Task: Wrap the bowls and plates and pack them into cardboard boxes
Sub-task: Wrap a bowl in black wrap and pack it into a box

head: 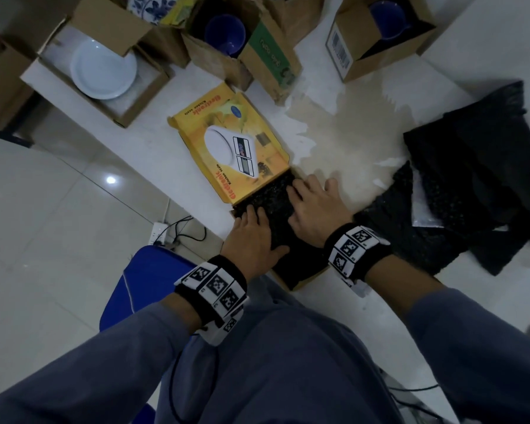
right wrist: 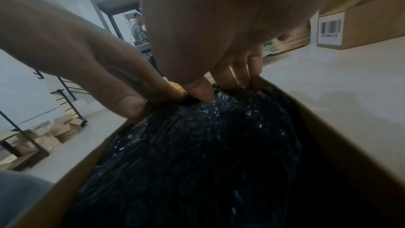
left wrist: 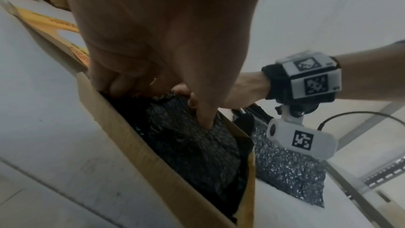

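Note:
A bundle wrapped in black bubble wrap (head: pixel 276 206) lies in the open yellow kitchen-scale box (head: pixel 227 142) at the near edge of the white table. My left hand (head: pixel 254 234) rests flat on the bundle's left side, thumb across its top. My right hand (head: pixel 312 206) presses on the right side, fingers reaching under the raised lid. In the left wrist view the left hand (left wrist: pixel 153 49) pushes the bundle (left wrist: pixel 192 145) down inside the cardboard wall (left wrist: pixel 136 145). In the right wrist view the right hand (right wrist: pixel 219 32) tucks the bundle (right wrist: pixel 208 153) at its far edge. What the wrap covers is hidden.
Loose sheets of black bubble wrap (head: pixel 471 179) lie at the right. At the back stand open cardboard boxes: one holds a white plate (head: pixel 103 71), two hold blue bowls (head: pixel 225 33) (head: pixel 386 16). A blue chair (head: pixel 147 276) and a power strip (head: pixel 158 231) are at the left.

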### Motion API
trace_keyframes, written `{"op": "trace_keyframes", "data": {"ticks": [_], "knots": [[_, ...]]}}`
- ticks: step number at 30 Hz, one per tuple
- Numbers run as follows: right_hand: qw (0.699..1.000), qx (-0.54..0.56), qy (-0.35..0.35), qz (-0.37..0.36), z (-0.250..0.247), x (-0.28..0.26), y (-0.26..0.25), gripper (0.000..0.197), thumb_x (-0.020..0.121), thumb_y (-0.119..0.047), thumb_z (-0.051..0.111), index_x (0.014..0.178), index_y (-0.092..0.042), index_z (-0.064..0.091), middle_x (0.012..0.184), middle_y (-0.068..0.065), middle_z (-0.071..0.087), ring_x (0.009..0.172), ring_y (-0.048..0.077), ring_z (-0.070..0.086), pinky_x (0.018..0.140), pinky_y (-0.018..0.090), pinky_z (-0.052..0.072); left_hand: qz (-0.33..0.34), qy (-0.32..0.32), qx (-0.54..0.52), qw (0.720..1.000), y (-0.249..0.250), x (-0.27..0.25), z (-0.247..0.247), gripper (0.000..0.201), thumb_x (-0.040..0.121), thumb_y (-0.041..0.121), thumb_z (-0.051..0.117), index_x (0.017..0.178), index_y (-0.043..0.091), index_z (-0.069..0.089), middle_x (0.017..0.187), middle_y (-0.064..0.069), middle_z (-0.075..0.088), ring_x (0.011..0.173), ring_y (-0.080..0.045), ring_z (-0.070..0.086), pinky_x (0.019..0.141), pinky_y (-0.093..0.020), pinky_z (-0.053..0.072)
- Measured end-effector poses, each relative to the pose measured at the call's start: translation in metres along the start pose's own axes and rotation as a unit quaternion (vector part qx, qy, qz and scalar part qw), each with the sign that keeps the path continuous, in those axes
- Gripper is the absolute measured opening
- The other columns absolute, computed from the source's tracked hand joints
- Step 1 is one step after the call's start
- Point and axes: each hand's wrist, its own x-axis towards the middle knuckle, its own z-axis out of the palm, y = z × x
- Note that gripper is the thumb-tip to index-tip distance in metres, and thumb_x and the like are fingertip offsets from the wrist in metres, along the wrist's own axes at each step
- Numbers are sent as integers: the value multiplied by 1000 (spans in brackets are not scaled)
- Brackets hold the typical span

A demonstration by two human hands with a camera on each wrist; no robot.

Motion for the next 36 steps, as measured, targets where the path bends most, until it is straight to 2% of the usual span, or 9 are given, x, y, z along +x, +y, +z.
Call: {"op": "trace_keyframes", "data": {"ticks": [4, 9, 12, 15, 17, 21, 26, 31, 36], "knots": [[999, 8, -30, 20, 0, 2, -2, 68, 76, -49, 38, 126, -6, 56, 124, 11, 51, 113, 27, 33, 86, 46, 27, -33, 75, 47, 996, 4, 7, 4, 94, 91, 73, 35, 146, -3, 30, 144, -21, 34, 130, -32, 40, 107, -37, 36], [999, 33, -2, -14, -7, 10, 1, 57, 72, -43, 48, 110, -4, 61, 111, 13, 53, 105, 30, 45, 86, 45, 29, -37, 114, 86, 989, 2, 13, 2, 84, 87, 77, 33, 127, 5, 48, 125, -12, 43, 114, -26, 45, 90, -36, 42], [994, 89, -9, -63, -4, 10, -3, 56, 77, -36, 38, 115, -2, 62, 109, 15, 59, 99, 33, 54, 87, 42, 36, -29, 98, 93, 990, 1, 15, 1, 85, 86, 77, 38, 131, 5, 43, 125, -13, 44, 115, -27, 46, 95, -36, 41], [993, 73, -70, -61, -1, 8, -6, 68, 76, -42, 33, 125, -2, 58, 121, 16, 59, 108, 33, 55, 101, 43, 38, -21, 89, 90, 992, 3, 13, -1, 91, 88, 68, 48, 146, 0, 28, 126, -14, 46, 113, -27, 51, 99, -36, 40], [994, 38, -84, -51, 0, 7, -8, 68, 75, -45, 41, 127, -5, 57, 125, 14, 58, 111, 31, 54, 108, 45, 29, -3, 101, 72, 992, 3, 13, 1, 89, 93, 62, 46, 152, 0, 19, 129, -17, 47, 113, -29, 54, 98, -36, 42], [998, 0, -62, -26, 2, 7, -13, 64, 77, -42, 53, 130, -8, 57, 129, 10, 57, 120, 28, 52, 113, 55, 8, 18, 98, 70, 993, 0, 15, 3, 90, 87, 65, 54, 147, 5, 27, 130, -13, 44, 113, -27, 50, 87, -34, 49], [999, 20, -22, -24, -6, 11, -12, 50, 81, -35, 34, 113, -10, 63, 115, 9, 60, 110, 28, 54, 106, 48, 27, 21, 96, 84, 992, -4, 28, 8, 104, 76, 79, 53, 143, 3, 30, 127, -14, 39, 112, -30, 44, 87, -37, 51], [997, 35, -60, -25, 1, 13, -10, 68, 80, -38, 51, 138, -3, 49, 146, 18, 43, 141, 33, 33, 120, 53, 0, 23, 87, 81, 993, -3, 38, 14, 114, 68, 85, 49, 144, 2, 29, 132, -16, 40, 114, -34, 41, 97, -42, 45], [994, 50, -93, -26, 1, 13, -10, 79, 82, -40, 51, 150, -3, 34, 156, 20, 29, 148, 32, 21, 120, 48, -8, 25, 121, 47, 991, 0, 30, 16, 105, 84, 70, 48, 156, 6, 7, 131, -21, 39, 115, -34, 45, 99, -39, 44]]}}
